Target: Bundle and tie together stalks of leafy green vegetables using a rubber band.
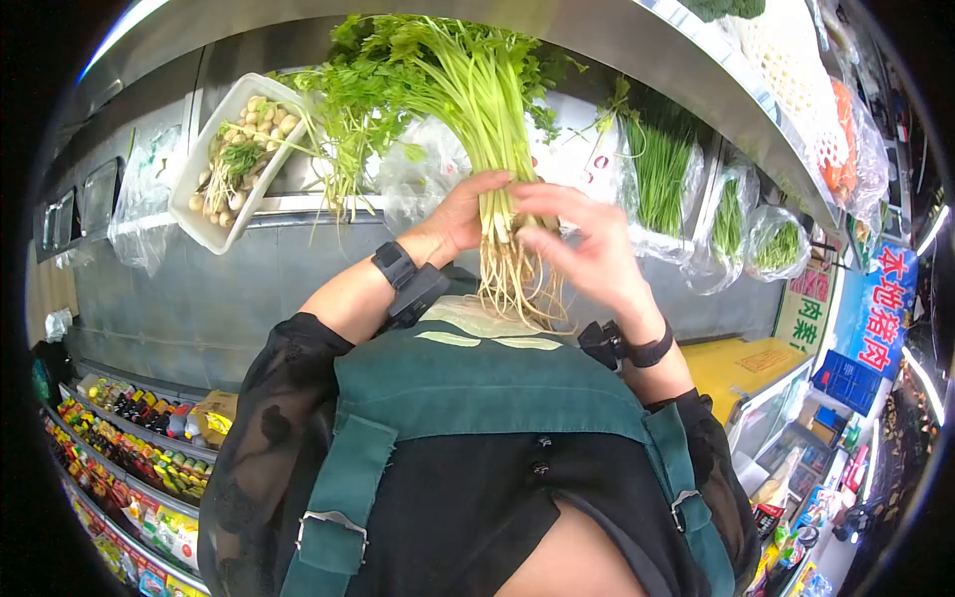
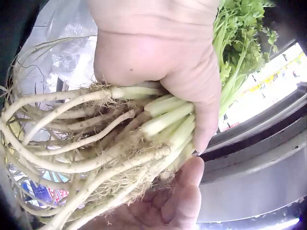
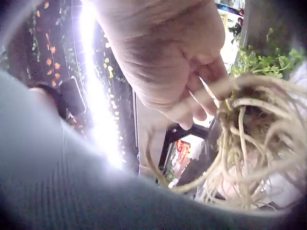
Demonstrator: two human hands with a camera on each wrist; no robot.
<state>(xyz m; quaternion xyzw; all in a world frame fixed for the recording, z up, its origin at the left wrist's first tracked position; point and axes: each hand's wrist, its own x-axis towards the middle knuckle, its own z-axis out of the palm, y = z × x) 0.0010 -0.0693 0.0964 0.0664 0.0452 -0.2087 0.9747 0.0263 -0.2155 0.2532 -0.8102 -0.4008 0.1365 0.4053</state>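
Observation:
A big leafy bunch of celery [image 1: 492,129] with long pale roots hangs in front of the apron, leaves away from the body. My left hand [image 1: 463,212] grips it around the lower stalks; in the left wrist view its thumb lies across the stalk bases [image 2: 168,117]. On the other side, my right hand [image 1: 592,239] is at the stalk bases, fingers reaching over the bunch and thumb lower down. The right wrist view shows the fingers of this hand [image 3: 177,62] beside the tangled roots [image 3: 259,129]. Part of the right hand is hidden behind roots in the left wrist view.
Left on the metal counter stands a white tub [image 1: 184,204] of small round root vegetables beside loose leafy greens [image 1: 348,149]. Bagged green chives [image 1: 662,174] and smaller bagged greens [image 1: 776,244] lie right. A metal shelf edge [image 1: 696,55] overhangs the counter.

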